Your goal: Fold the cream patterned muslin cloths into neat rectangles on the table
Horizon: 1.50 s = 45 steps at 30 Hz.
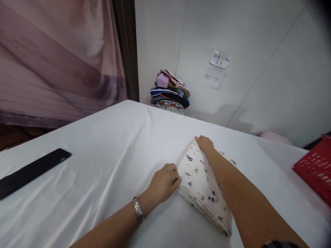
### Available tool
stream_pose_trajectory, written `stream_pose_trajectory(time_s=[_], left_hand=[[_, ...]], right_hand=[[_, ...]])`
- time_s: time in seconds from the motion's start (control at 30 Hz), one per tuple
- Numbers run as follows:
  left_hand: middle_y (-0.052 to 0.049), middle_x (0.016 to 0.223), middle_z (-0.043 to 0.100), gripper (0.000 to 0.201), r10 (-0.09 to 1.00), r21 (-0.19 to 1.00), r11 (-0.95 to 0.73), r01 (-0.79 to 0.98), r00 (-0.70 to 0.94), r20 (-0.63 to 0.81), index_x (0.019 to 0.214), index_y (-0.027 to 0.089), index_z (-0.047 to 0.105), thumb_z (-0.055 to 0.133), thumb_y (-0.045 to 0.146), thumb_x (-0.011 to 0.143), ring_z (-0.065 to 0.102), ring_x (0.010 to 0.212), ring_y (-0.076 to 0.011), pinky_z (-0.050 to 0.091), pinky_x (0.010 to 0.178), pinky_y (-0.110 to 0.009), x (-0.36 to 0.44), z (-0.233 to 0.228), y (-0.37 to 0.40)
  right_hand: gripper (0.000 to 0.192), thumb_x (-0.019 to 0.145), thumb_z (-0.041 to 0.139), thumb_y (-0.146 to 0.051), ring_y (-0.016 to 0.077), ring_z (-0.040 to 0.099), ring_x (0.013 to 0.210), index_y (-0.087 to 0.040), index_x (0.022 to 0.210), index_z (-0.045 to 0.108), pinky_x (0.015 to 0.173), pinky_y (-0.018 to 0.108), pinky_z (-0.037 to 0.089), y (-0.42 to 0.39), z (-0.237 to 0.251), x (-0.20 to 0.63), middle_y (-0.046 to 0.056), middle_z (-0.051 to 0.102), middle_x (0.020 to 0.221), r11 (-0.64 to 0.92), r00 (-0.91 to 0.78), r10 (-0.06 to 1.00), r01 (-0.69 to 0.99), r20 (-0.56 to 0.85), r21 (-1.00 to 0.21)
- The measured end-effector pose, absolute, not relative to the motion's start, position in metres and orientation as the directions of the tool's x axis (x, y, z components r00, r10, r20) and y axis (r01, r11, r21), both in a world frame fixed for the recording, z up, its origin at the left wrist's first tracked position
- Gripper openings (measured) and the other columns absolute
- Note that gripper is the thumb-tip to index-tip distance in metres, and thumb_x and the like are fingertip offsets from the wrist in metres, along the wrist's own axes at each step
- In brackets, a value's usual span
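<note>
One folded printed cloth [198,186] is seen at lower centre-right — edge-straightening apparently in hand. Its left edge is pinched by the left hand [165,181]; its far corner is touched by the right hand [206,143] — pinch or press cannot be told. Even tension is judged to be called for. Counted: two paper notes [219,60], upper right; one fabric stack [170,93], upper centre.

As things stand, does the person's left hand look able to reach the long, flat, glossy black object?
Likely yes: between the left hand and the black object only wrinkled white table covering shows, though that hand must first leave the folded white printed cloth.
</note>
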<state>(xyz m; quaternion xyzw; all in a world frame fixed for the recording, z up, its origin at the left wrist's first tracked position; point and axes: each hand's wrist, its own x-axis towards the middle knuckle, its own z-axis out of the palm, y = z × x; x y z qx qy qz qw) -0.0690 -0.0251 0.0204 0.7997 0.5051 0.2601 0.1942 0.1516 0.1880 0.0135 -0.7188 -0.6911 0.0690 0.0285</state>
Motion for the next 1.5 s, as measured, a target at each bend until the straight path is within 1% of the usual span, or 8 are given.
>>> stream_pose_trajectory(time_s=[0.17,0.3,0.4,0.63,0.83,1.1,1.3,1.5], left_hand=[[-0.001,0.088,0.057,0.021,0.908,0.568,-0.416,0.711,0.365,0.207,0.064,0.018,0.055,0.050,0.023,0.083,0.051,0.084,-0.0140,0.040,0.064,-0.025,-0.070,0.021,-0.025],[-0.001,0.087,0.057,0.021,0.909,0.571,-0.411,0.711,0.363,0.204,0.063,0.017,0.055,0.051,0.023,0.083,0.051,0.084,-0.0143,0.040,0.064,-0.025,-0.070,0.020,-0.024],[-0.001,0.086,0.057,0.022,0.910,0.578,-0.411,0.705,0.359,0.209,0.062,0.017,0.055,0.050,0.022,0.083,0.051,0.083,-0.0141,0.040,0.064,-0.024,-0.069,0.020,-0.024],[-0.001,0.087,0.058,0.024,0.917,0.577,-0.395,0.715,0.345,0.201,0.061,0.018,0.055,0.049,0.022,0.083,0.051,0.082,-0.0131,0.040,0.064,-0.024,-0.069,0.022,-0.024],[-0.001,0.088,0.058,0.023,0.910,0.575,-0.410,0.707,0.355,0.212,0.062,0.018,0.055,0.048,0.023,0.084,0.052,0.083,-0.0134,0.040,0.064,-0.024,-0.070,0.022,-0.024],[-0.001,0.083,0.057,0.025,0.912,0.606,-0.405,0.685,0.349,0.215,0.061,0.018,0.055,0.047,0.024,0.084,0.052,0.080,-0.0127,0.040,0.062,-0.024,-0.070,0.022,-0.024],[-0.001,0.083,0.057,0.026,0.917,0.622,-0.391,0.678,0.346,0.199,0.060,0.017,0.053,0.047,0.025,0.084,0.052,0.079,-0.0125,0.040,0.061,-0.024,-0.071,0.023,-0.025],[-0.001,0.083,0.056,0.026,0.912,0.621,-0.401,0.674,0.354,0.204,0.060,0.017,0.053,0.047,0.025,0.084,0.052,0.081,-0.0129,0.040,0.063,-0.025,-0.071,0.024,-0.025]], right_hand=[[0.050,0.092,0.026,-0.048,0.0277,0.051,0.111,-0.016,0.116,0.055,0.089,0.039,0.037,0.177,0.023,0.144,0.016,0.058,0.118,-0.019,0.021,1.000,0.993,0.016,-0.119],[0.051,0.093,0.025,-0.045,0.0247,0.025,0.134,-0.017,0.134,0.038,0.106,0.042,0.019,0.154,0.023,0.138,0.012,0.033,0.145,0.137,-0.123,0.982,0.986,0.145,-0.094],[0.060,0.092,0.023,-0.052,0.0241,0.014,0.138,-0.016,0.139,0.031,0.108,0.044,0.013,0.140,0.014,0.135,0.011,0.023,0.150,0.255,-0.247,0.965,0.962,0.086,-0.097],[0.063,0.090,0.022,-0.056,0.0233,0.011,0.139,-0.019,0.141,0.029,0.110,0.045,0.008,0.142,0.002,0.131,0.008,0.021,0.151,0.315,-0.319,0.948,0.939,-0.007,-0.137],[0.064,0.090,0.021,-0.054,0.0218,0.008,0.140,-0.018,0.143,0.025,0.110,0.044,0.010,0.134,0.023,0.142,0.008,0.014,0.152,0.260,-0.286,0.956,0.929,-0.066,-0.264],[0.064,0.090,0.022,-0.056,0.0226,0.013,0.139,-0.020,0.143,0.025,0.110,0.046,0.013,0.114,0.009,0.191,0.007,0.020,0.151,0.224,-0.229,0.971,0.971,-0.063,-0.078],[0.063,0.091,0.020,-0.055,0.0222,0.014,0.139,-0.019,0.142,0.029,0.110,0.047,0.014,0.113,0.016,0.193,0.008,0.019,0.151,0.223,-0.233,0.969,0.968,-0.087,-0.114],[0.060,0.091,0.023,-0.053,0.0239,0.014,0.139,-0.021,0.142,0.028,0.109,0.050,0.014,0.099,0.011,0.216,0.007,0.021,0.151,0.187,-0.188,0.982,0.981,-0.015,-0.043]])
